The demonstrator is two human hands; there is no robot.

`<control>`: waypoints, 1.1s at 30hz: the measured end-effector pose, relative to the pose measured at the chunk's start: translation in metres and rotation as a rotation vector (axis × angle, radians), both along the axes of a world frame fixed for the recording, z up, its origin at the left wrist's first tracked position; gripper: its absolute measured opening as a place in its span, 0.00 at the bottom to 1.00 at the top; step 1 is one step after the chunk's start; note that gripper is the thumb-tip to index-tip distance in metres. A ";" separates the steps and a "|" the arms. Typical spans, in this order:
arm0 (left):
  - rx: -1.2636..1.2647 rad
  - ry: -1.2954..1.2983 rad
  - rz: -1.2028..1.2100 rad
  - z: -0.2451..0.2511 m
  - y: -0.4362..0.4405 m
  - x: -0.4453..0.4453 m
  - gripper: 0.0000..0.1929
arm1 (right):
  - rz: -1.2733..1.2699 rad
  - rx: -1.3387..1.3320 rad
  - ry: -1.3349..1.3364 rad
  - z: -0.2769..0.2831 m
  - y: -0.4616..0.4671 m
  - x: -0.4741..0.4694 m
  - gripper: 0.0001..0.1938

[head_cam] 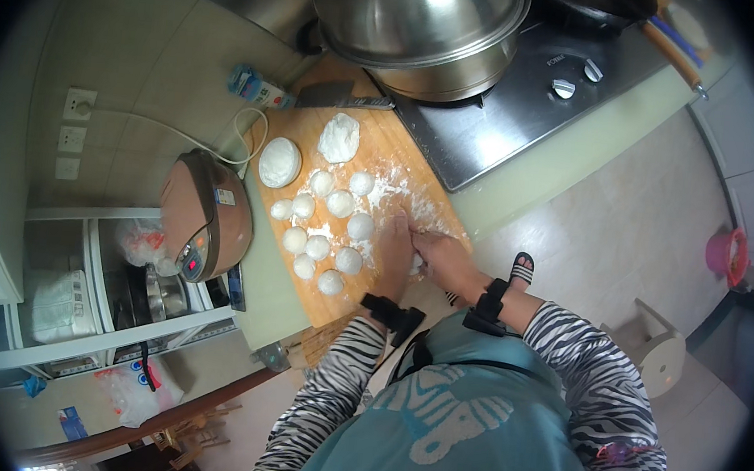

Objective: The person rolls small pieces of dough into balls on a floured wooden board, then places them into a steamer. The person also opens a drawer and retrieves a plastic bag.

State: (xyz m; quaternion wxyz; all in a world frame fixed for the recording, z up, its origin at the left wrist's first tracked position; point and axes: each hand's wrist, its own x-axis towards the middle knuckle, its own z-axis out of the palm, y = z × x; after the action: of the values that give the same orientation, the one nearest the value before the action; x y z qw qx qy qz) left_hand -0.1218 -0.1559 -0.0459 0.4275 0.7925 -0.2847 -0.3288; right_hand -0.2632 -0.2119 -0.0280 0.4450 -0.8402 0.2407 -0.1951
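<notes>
Over the near right part of a floured wooden board point(317, 301), my left hand point(394, 254) and my right hand point(445, 260) meet, fingers close together. A small piece of white dough point(417, 264) shows between them; most of it is hidden by my hands. To the left of my left hand lie several round dough balls point(340, 203), dusted with flour and mostly apart. Farther back is a larger lump of dough point(339, 139). A round bowl of flour point(280, 162) sits at the board's left edge.
A cleaver point(325, 95) lies across the board's far end, beside a blue-and-white packet point(260, 87). A large lidded steel pot point(422, 31) stands on the gas hob point(514, 126). Left of the board is a rice cooker point(229, 236) with a cord point(170, 135).
</notes>
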 end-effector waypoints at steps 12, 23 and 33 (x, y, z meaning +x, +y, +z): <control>-0.012 0.028 0.005 0.003 -0.013 0.008 0.19 | 0.021 0.012 0.092 0.004 -0.008 0.003 0.20; -0.298 -0.168 0.140 -0.016 -0.031 0.026 0.18 | -0.081 -0.669 0.344 0.001 -0.006 0.004 0.44; -0.218 0.314 0.198 -0.001 -0.022 0.022 0.17 | 0.058 -0.102 -0.088 -0.018 -0.012 0.013 0.18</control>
State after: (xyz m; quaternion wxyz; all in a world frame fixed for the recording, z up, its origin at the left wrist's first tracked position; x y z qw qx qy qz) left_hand -0.1002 -0.1777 -0.0472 0.5800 0.7048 -0.1692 -0.3719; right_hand -0.2502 -0.2235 -0.0458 0.4174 -0.8589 0.1861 -0.2310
